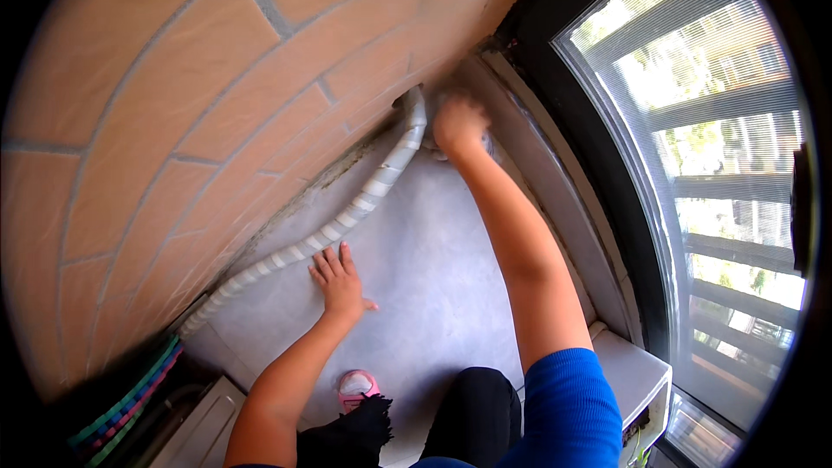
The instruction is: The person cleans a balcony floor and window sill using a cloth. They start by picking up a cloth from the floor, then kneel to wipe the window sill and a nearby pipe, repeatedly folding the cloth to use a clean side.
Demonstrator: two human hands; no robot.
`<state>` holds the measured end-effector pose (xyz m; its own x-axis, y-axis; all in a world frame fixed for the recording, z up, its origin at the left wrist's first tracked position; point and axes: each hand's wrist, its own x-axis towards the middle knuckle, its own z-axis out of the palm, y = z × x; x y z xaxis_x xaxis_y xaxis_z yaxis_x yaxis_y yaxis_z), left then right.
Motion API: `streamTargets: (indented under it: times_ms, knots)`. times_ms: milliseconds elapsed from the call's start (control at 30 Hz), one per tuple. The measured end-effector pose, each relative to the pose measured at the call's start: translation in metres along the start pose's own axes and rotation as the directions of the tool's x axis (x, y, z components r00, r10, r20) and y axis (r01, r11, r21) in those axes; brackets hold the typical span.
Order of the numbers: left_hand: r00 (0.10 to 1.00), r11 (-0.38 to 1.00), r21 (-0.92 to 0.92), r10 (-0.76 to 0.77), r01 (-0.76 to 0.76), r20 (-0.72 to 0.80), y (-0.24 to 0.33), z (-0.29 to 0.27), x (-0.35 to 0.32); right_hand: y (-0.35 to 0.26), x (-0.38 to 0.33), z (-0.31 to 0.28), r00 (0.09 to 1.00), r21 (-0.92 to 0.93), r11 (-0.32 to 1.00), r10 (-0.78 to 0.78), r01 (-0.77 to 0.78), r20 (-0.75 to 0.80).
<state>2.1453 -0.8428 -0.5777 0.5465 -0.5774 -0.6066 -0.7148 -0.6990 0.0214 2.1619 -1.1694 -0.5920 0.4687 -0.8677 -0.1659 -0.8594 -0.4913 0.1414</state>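
My left hand (339, 282) rests on the grey tiled floor (433, 243), its fingers spread. Its fingertips are beside a pipe wrapped in white tape (364, 199). Far off in the corner, my right arm is stretched out, and my right hand (459, 124) is bent down with its fingers closed, slightly blurred. Under it shows part of a pale, crumpled cloth (489, 146), pressed against the floor; most of it is hidden by the hand. The pipe comes out of the wall just left of that hand and curves down along the wall's foot.
An orange brick-patterned wall (217, 78) rises on the left, its lower edge stained. On the right are a tiled ledge (555, 182) and a black-framed window (624, 113). A white box-like unit (637, 373) stands near right. Woven coloured straps (130, 399) and a pale panel (204, 425) are near left.
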Motion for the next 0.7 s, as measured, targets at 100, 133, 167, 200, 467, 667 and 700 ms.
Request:
streamTargets:
  times_ms: [100, 133, 167, 200, 467, 667, 700]
  knots:
    - [1.0, 1.0, -0.004, 0.025, -0.025, -0.001, 0.005, -0.001, 0.001, 0.017, 0.009, 0.016, 0.972, -0.002, 0.982, -0.188, 0.19, -0.141]
    - [1.0, 1.0, -0.006, 0.027, -0.027, 0.006, 0.006, -0.001, 0.0, 0.021, 0.01, 0.018, 0.984, 0.024, 0.986, -0.162, 0.164, -0.073]
    - [1.0, 1.0, -0.007, 0.018, -0.018, 0.01, 0.006, -0.001, 0.0, 0.017, 0.01, 0.01, 0.996, 0.017, 0.996, -0.09, 0.089, 0.029]
    - [1.0, 1.0, -0.009, 0.011, -0.011, 0.017, 0.004, -0.001, 0.0, 0.009, 0.008, 0.002, 0.991, 0.0, 1.0, -0.014, 0.014, 0.134]
    - [1.0, 1.0, -0.005, 0.0, 0.0, 0.009, 0.005, -0.001, 0.0, 0.019, 0.012, 0.013, 0.989, 0.051, 0.988, -0.145, 0.144, 0.005]
    - [1.0, 1.0, -0.007, -0.007, 0.007, 0.008, 0.003, -0.001, 0.001, 0.055, -0.026, 0.021, 0.985, 0.086, 0.996, 0.012, -0.027, 0.17]
    - [1.0, 1.0, -0.007, -0.01, 0.01, 0.012, 0.005, -0.001, 0.001, 0.068, -0.039, 0.028, 0.987, 0.112, 0.991, 0.053, -0.07, 0.149]
